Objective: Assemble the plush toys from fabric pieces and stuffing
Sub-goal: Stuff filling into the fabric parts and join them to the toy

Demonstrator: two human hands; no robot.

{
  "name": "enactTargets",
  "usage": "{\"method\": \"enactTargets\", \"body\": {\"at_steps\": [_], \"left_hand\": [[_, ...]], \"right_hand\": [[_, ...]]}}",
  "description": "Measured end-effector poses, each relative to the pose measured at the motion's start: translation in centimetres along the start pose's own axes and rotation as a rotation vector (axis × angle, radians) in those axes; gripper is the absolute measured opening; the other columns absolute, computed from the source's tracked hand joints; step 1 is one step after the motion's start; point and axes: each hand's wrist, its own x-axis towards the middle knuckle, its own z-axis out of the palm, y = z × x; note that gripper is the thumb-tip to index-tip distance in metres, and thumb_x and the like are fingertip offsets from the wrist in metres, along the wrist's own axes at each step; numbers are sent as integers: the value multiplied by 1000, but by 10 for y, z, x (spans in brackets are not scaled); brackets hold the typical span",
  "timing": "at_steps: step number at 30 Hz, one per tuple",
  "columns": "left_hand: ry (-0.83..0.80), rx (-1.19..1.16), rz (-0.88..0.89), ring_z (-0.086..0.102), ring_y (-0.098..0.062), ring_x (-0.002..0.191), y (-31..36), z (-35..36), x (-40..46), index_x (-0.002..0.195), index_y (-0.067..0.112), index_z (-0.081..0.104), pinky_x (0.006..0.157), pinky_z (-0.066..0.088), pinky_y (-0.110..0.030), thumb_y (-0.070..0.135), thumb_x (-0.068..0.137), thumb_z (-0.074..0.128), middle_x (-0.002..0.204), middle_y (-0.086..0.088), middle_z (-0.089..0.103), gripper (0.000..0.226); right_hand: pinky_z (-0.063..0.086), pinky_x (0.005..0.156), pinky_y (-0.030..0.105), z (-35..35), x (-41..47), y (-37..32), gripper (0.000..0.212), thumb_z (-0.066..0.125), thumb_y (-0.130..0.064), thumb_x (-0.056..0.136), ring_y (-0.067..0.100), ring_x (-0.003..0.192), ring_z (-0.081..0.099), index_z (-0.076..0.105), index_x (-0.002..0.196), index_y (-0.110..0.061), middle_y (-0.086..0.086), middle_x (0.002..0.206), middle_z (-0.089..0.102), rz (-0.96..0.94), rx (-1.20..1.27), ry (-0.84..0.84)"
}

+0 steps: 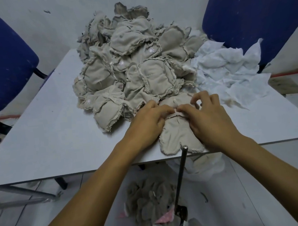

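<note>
A flat beige fabric piece (176, 137) with frayed seams lies at the table's near edge. My left hand (150, 122) and my right hand (207, 118) both pinch its upper part, fingertips meeting at a small opening in the middle. Behind them rises a big heap of beige sewn fabric pieces (132, 65). White stuffing (231, 72) is piled to the right of the heap. A thin metal rod (180, 175) stands upright just in front of the table edge, below the piece.
The grey table (46, 137) carries everything. Two blue chairs (1, 59) (254, 8) flank it at the back. On the floor below lie grey plush toys with pink parts (153, 203) and more white stuffing (208, 165).
</note>
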Motion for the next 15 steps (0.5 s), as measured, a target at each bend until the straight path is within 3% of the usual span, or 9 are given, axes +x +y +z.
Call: {"method": "enactTargets", "body": {"at_steps": [3, 5, 7, 9, 11, 15], "left_hand": [[-112, 41, -31, 48, -18, 95, 3, 2, 3, 134, 46, 51, 88, 46, -40, 30, 96, 49, 95, 6, 39, 41], [-167, 39, -35, 44, -17, 94, 4, 2, 4, 135, 50, 48, 91, 45, -40, 45, 97, 50, 92, 9, 34, 39], [-212, 13, -54, 40, -17, 99, 5, 2, 4, 139, 50, 46, 95, 42, -38, 51, 95, 55, 92, 11, 30, 45], [-230, -6, -64, 37, -17, 101, 5, -1, 6, 139, 47, 48, 90, 38, -32, 44, 93, 60, 93, 12, 28, 47], [-192, -30, -43, 37, -17, 97, 5, -2, 9, 128, 36, 58, 79, 32, -27, 32, 94, 60, 93, 8, 30, 34], [-128, 15, 5, 38, -20, 95, 6, -6, 10, 110, 15, 59, 72, 25, -27, 14, 99, 47, 100, -4, 37, 16]], "right_hand": [[42, 58, 36, -4, 3, 2, 29, 62, -19, 90, 29, 101, 38, 59, 119, -22, 2, 113, 34, 37, 99, -8], [50, 69, 44, -6, 4, 2, 22, 64, -18, 92, 26, 100, 43, 61, 114, -19, 0, 107, 36, 47, 221, -26], [48, 78, 42, -6, 4, 0, 17, 66, -14, 92, 25, 98, 47, 65, 109, -14, 3, 103, 42, 45, 315, 19], [46, 80, 38, -7, 5, -4, 15, 68, -11, 91, 25, 96, 49, 66, 106, -11, 3, 101, 44, 52, 390, 69], [45, 85, 37, -8, 7, -6, 17, 67, -19, 92, 25, 102, 46, 67, 108, -13, 2, 104, 42, 46, 427, 44], [43, 95, 39, -19, 10, -1, 59, 65, -66, 72, 18, 109, 30, 57, 122, -36, -4, 111, 30, 44, 369, -304]]}}
